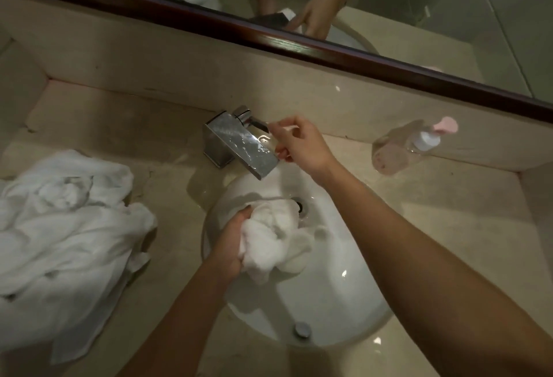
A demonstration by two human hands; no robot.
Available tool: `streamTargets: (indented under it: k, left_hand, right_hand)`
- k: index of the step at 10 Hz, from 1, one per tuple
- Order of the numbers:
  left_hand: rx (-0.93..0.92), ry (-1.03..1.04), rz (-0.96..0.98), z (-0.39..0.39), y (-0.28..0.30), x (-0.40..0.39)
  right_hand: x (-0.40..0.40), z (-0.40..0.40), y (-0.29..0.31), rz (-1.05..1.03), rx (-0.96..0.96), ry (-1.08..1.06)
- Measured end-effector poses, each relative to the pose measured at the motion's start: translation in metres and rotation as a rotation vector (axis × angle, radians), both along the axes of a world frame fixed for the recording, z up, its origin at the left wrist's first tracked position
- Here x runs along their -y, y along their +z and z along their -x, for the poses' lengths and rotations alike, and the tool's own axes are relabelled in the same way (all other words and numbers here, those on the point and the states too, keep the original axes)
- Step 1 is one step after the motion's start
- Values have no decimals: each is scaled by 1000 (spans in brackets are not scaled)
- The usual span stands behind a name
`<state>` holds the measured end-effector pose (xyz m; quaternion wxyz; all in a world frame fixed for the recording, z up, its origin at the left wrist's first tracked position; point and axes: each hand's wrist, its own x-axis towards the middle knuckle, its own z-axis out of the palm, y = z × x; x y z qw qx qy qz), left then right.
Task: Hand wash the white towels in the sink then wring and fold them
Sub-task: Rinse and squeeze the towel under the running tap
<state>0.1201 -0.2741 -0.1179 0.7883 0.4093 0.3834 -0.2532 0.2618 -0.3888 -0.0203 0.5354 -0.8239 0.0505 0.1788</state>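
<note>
Washing appears under way at the sink [344, 310]: the left hand [232, 242] grips a bunched white towel [269, 245] inside the basin, just below the faucet [239, 144]. The right hand [299, 146] pinches the faucet's lever [258, 123], fingers curled. More towels [62, 242] lie heaped on the table left of the sink. Judged next: set the water, then bring the towel under the spout.

The left hand [232, 245], at about six o'clock, has its fingers curled tight around a bunched white towel [269, 245]. The right hand [296, 144] reaches toward twelve o'clock, forearm outstretched, fingertips apparently pinching the faucet lever [259, 123], though the contact is blurred.
</note>
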Motion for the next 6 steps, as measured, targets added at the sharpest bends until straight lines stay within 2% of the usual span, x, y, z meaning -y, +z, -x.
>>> streamTargets:
  k: [1, 2, 3, 4, 5, 6]
  left_hand:
    - [-39, 34, 21, -17, 4, 2]
    - [77, 22, 163, -38, -5, 1]
    - [10, 62, 59, -35, -15, 0]
    - [-3, -7, -57, -27, -15, 4]
    - [10, -85, -206, -14, -17, 9]
    - [20, -66, -206, -3, -20, 14]
  right_hand:
    - [-18, -24, -10, 98, 66, 54]
    - [-20, -35, -16, 216, 196, 61]
    - [-16, -38, -9, 233, 230, 167]
    - [-12, -41, -10, 376, 297, 316]
    - [-12, -45, -17, 410, 358, 295]
    - [-15, -45, -20, 317, 331, 140]
